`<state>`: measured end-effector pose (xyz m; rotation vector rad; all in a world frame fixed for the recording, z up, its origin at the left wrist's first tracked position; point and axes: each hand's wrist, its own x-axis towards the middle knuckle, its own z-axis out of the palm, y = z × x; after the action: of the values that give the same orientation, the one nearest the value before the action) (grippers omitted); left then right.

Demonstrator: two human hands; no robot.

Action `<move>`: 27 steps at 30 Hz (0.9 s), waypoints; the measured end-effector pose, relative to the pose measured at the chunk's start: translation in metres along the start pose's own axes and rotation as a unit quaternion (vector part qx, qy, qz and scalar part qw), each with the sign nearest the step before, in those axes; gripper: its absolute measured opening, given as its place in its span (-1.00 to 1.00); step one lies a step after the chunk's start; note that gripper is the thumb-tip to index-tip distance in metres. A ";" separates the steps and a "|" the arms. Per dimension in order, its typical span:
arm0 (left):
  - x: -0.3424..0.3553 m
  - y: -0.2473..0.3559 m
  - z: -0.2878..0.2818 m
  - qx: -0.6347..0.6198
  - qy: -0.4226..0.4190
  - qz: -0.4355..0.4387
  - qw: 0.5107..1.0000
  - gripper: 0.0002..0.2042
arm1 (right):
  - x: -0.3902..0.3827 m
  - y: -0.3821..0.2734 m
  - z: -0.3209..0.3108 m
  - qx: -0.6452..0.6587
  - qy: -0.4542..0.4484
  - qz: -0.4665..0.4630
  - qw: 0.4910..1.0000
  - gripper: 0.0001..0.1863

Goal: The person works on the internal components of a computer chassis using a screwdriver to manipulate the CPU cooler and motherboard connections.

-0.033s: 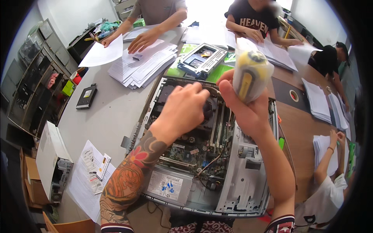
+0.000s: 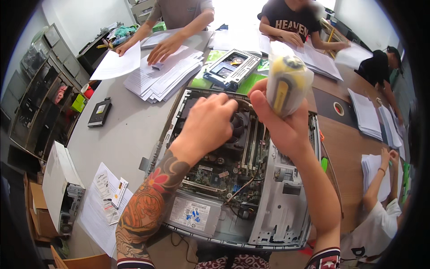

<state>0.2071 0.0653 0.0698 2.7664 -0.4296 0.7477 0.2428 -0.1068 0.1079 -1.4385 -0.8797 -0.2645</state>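
Observation:
An open desktop computer case (image 2: 215, 210) lies flat before me, showing a motherboard (image 2: 204, 172), a metal power supply (image 2: 183, 210) and a black fan (image 2: 237, 130). My left hand (image 2: 208, 123) is over the case beside the fan, fingers curled, their tips and anything held out of sight. My right hand (image 2: 286, 130) grips a yellow-and-black tool in a cloudy plastic bag (image 2: 286, 80), raised over the case's upper right. A silver perforated drive cage (image 2: 230, 67) lies beyond the case on something green.
Co-workers (image 2: 181, 13) (image 2: 291, 18) (image 2: 378, 67) (image 2: 376, 224) handle paper stacks (image 2: 161, 80) around the tables. A black drive (image 2: 99, 112) lies on the grey table (image 2: 121, 143). A white computer tower (image 2: 58, 184) and papers (image 2: 101, 210) are at left, a tape roll (image 2: 338, 109) at right.
My left hand has shifted very slightly left. The bagged tool in my right hand has moved a little left, and a co-worker's sheet at the upper right has shifted.

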 end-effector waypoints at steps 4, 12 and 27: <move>0.002 -0.003 -0.007 0.001 -0.010 -0.074 0.997 -0.90 | 0.000 0.000 -0.002 0.010 -0.001 0.012 1.000 -0.74; 0.000 -0.003 -0.007 -0.045 -0.062 -0.125 0.989 -0.90 | 0.002 -0.007 -0.004 0.024 -0.014 -0.026 0.999 -0.75; -0.002 -0.004 0.000 -0.080 -0.076 -0.111 0.988 -0.86 | 0.002 -0.003 -0.006 0.031 -0.012 -0.023 0.999 -0.76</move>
<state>0.2069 0.0693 0.0686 2.6699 -0.1951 0.4307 0.2446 -0.1120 0.1118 -1.3685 -0.9328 -0.2533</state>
